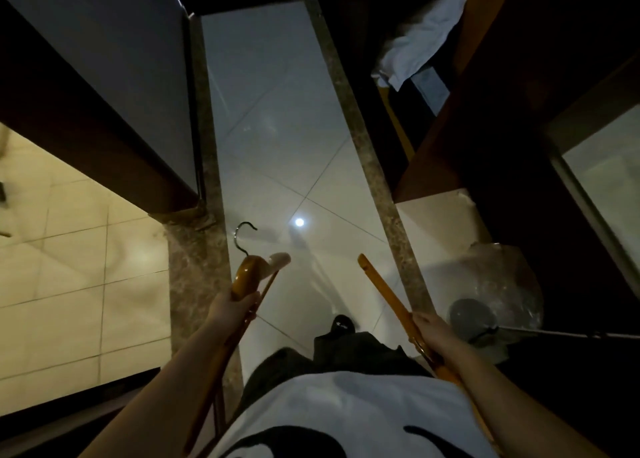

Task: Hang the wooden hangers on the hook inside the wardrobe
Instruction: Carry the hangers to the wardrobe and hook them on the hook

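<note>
White shirt (346,409) nearest, dark shoe (341,324) beyond it on pale tiled floor (277,128). Left hand (232,306) curled round neck of first wooden hanger (246,277), its metal hook (240,238) pointing away over floor. Right hand (431,331) wrapped round arm of second wooden hanger (382,286), tip angled forward. Clear plastic bag (502,277) near right hand. Farther right, dark wardrobe (450,153), white cloth (422,38) draped inside.

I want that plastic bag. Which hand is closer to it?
Right. The right hand is beside the plastic bag, to its left; the left hand is farther left, past the right hand.
</note>
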Tool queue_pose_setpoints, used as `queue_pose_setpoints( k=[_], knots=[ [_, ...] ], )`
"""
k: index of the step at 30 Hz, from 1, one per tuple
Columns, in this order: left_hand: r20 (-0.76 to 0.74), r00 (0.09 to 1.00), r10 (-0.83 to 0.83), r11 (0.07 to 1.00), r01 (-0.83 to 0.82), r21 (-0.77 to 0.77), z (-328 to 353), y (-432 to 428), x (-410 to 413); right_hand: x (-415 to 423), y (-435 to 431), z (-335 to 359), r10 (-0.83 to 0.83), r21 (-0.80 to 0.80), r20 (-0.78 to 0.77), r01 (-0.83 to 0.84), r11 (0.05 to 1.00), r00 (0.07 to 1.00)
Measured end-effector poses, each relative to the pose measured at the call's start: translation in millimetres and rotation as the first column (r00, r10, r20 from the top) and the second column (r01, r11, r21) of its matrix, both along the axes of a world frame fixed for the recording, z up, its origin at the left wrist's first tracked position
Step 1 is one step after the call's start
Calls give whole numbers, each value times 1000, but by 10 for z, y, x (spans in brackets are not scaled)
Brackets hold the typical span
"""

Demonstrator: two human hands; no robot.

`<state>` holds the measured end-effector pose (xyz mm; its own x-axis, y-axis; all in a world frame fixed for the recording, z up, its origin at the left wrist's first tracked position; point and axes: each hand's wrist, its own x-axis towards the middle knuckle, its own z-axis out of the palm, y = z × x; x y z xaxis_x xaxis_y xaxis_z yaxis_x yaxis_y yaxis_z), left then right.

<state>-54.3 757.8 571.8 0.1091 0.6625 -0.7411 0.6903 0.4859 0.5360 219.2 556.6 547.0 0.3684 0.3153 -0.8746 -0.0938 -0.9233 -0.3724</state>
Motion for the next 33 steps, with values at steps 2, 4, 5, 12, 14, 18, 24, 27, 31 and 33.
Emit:
queue_pose_setpoints(
  k=[2, 4, 5, 12, 14, 18, 24, 27, 31, 33],
  knots=[
    [-30, 1000, -3, 1000, 3, 3, -50, 44, 77, 222, -15, -73, 6, -54, -8, -6, 999, 1000],
    [-53, 999, -8, 1000, 9, 4, -89, 46, 122, 402, 17, -95, -21, -94, -28, 19, 995, 999],
    [-62, 998, -2, 1000, 2, 6, -114, 39, 133, 484, 58, -106, -27, -105, -33, 24, 994, 999],
    [-104, 993, 55, 994, -64, -86, -224, 244, 139, 885, 950, -38, 1, -78, -21, -3, 997, 1000],
    [-137, 989, 60, 988, -79, -134, -313, 409, 111, 985, 1355, 15, 14, -39, -33, -16, 999, 999],
    [-207, 975, 75, 977, -114, -179, -451, 859, 132, 1163, 2224, 104, 41, 46, -4, -41, 998, 999],
    [-196, 980, 20, 984, -54, -168, -441, 1988, 415, 1366, 3354, 261, 8, 143, 28, -12, 990, 1000],
    [-110, 994, -27, 993, 14, -114, -387, 2613, 692, 1492, 3704, 254, -34, 160, 28, 29, 987, 999],
    [-54, 995, -88, 996, 87, -9, -309, 3307, 1122, 1639, 3902, 202, -95, 75, 6, 94, 993, 995],
    [-10, 993, -113, 993, 114, 10, -269, 3630, 1380, 1753, 3957, 117, -96, 43, 17, 95, 994, 995]
  ],
)
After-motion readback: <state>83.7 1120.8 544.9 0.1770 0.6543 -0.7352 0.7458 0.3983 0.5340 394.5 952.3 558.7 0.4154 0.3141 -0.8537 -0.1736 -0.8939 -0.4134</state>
